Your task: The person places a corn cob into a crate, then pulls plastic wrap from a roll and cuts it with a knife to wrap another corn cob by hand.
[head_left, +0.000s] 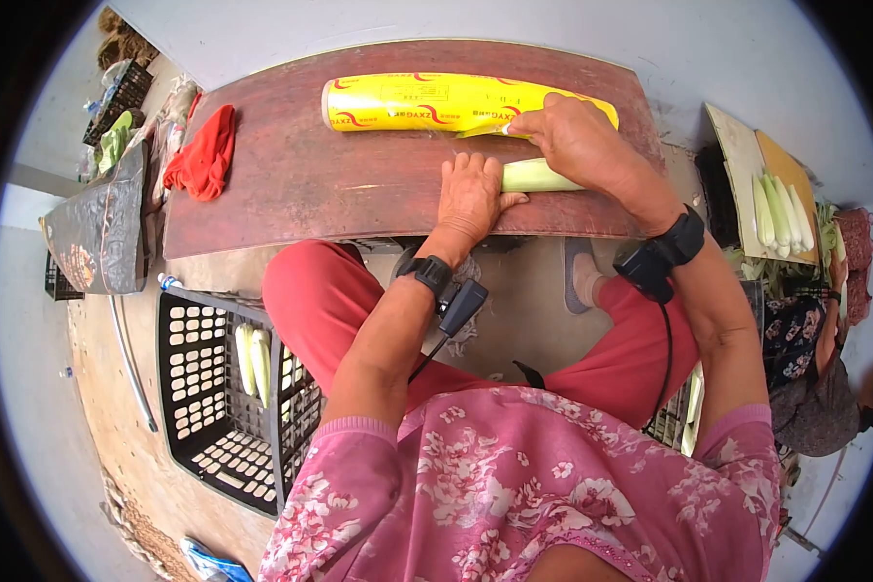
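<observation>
A pale green vegetable (540, 176), long and husk-like, lies crosswise on the dark red table (301, 175). My left hand (471, 194) rests over its left end, fingers pressed down round it. Behind it lies a yellow roll (398, 102) with red printing, seemingly film. My right hand (580, 141) is at the right part of the roll, thumb and finger pinched at its front edge on what looks like the film's loose edge. The right wrist and forearm pass over the vegetable's right end, which is hidden.
A red cloth (204, 155) lies at the table's left. Below left, a black crate (189, 388) holds pale vegetables (253, 364). More vegetables (784, 213) lie on a board at the right, near another person (815, 378). A dark sack (107, 228) stands at left.
</observation>
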`<state>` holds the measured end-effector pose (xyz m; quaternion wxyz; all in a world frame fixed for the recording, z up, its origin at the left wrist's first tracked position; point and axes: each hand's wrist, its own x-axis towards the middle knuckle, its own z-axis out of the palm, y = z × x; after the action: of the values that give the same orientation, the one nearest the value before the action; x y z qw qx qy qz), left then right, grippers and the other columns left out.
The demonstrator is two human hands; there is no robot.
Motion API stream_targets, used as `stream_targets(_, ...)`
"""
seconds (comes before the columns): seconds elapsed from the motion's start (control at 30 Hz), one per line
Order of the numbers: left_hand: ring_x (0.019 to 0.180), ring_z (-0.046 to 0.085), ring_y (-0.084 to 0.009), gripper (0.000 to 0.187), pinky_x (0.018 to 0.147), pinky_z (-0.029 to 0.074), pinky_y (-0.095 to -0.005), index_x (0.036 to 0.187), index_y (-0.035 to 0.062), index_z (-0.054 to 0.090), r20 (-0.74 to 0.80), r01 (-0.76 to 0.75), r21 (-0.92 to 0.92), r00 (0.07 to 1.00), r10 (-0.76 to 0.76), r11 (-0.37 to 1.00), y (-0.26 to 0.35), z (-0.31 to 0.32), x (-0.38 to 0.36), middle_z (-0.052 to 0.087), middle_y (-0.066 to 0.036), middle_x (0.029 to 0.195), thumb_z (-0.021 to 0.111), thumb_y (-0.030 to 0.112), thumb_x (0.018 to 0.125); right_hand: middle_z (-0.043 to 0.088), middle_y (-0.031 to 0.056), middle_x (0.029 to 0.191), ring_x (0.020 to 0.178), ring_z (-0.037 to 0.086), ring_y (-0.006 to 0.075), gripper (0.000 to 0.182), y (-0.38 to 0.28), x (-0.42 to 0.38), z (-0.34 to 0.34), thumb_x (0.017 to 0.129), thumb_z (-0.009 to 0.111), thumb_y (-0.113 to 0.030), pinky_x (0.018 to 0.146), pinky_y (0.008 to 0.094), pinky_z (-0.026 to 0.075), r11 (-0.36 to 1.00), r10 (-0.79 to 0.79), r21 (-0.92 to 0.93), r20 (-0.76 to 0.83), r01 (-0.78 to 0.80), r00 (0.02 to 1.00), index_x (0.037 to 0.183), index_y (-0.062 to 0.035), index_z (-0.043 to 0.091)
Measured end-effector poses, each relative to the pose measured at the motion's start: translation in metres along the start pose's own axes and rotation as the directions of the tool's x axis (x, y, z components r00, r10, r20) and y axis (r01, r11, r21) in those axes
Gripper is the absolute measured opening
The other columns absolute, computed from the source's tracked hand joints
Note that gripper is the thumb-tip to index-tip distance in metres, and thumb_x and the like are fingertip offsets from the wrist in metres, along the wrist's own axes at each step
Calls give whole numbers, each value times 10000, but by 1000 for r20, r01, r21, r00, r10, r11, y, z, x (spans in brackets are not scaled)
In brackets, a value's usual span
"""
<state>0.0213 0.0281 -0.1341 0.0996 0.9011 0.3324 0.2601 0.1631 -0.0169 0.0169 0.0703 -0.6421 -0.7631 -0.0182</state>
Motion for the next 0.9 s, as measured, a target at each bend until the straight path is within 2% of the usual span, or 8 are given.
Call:
stream_targets(0.13, 876, 507, -292, 499, 770, 375, -408, 854, 55, 568, -1, -2, -5, 1000, 2, 1000, 0, 0, 0, 562, -116, 874, 715, 505, 695, 589, 164, 826, 788, 590, 325, 234, 3, 2, 13, 841, 602, -145, 695, 421, 468, 1000, -23, 5, 22, 23, 999, 1046, -144, 715)
stream_targets(0.33, 876, 505, -283, 495, 772, 373, -401, 859, 54, 570, 18, -3, 5, 1000, 3, 1000, 1, -2, 0, 558, -111, 879, 712, 502, 704, 595, 170, 812, 769, 591, 328, 243, -2, 5, 16, 822, 587, -108, 682, 423, 467, 997, -81, 15, -11, 81, 997, 1029, -118, 714)
stream_targets(0.43, 876, 507, -280, 493, 769, 380, -396, 863, 53, 574, 27, -12, 18, 1000, 12, 1000, 1, -2, 0, 560, -111, 879, 714, 499, 707, 605, 171, 803, 781, 602, 333, 257, -9, 11, 11, 801, 586, -81, 686, 429, 471, 997, -31, -69, 86, 37, 996, 1025, -102, 711)
stream_targets(0.63, 868, 520, -279, 484, 760, 403, -394, 857, 51, 578, 25, -20, 36, 1000, 19, 999, 1, -1, 0, 563, -113, 872, 720, 490, 709, 625, 168, 820, 828, 620, 329, 246, -9, 14, 9, 787, 593, -62, 706, 434, 484, 989, -83, -112, 91, 93, 992, 1003, -88, 707)
stream_targets(0.9, 873, 524, -286, 489, 759, 405, -400, 859, 46, 571, 6, -25, 18, 1000, 25, 1000, 1, -2, 0, 567, -120, 877, 717, 487, 709, 638, 157, 829, 833, 616, 323, 229, -8, 12, 5, 808, 596, -82, 726, 428, 479, 995, -78, -52, 87, 83, 993, 1006, -88, 710)
